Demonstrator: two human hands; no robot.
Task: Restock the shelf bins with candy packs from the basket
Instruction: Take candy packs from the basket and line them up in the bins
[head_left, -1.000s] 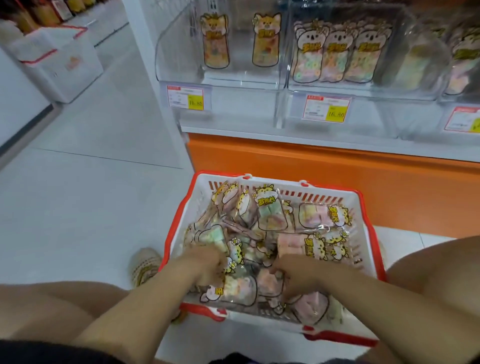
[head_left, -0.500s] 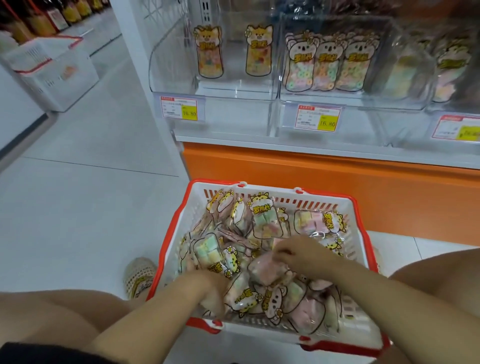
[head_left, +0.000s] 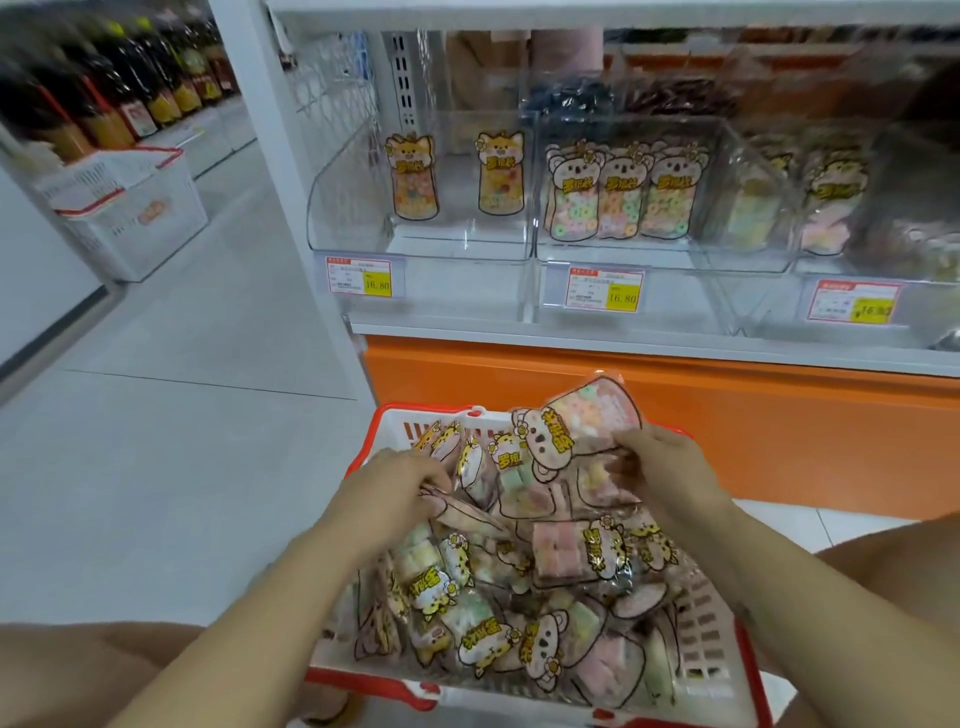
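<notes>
A white basket with a red rim (head_left: 706, 629) sits on the floor in front of me, piled with several clear candy packs (head_left: 524, 587) printed with cartoon animals. My right hand (head_left: 665, 473) grips a koala-printed candy pack (head_left: 576, 421) and holds it lifted over the basket's far edge. My left hand (head_left: 387, 491) lies among the packs at the basket's left side, fingers curled on a pack there. Above, clear shelf bins (head_left: 426, 244) hold a few standing packs: two fox packs (head_left: 413, 176) on the left, three koala packs (head_left: 621, 195) in the middle bin.
Price tags (head_left: 359, 276) hang on the bin fronts above an orange base panel (head_left: 675, 415). Another white basket (head_left: 130, 208) stands at the far left by a row of bottles. Grey tiled floor lies to the left. My bare knees flank the basket.
My right hand has pulled a koala pack out of the pile and raised it toward the shelf. My left hand moved further into the basket. The view tilted up toward the bins.
</notes>
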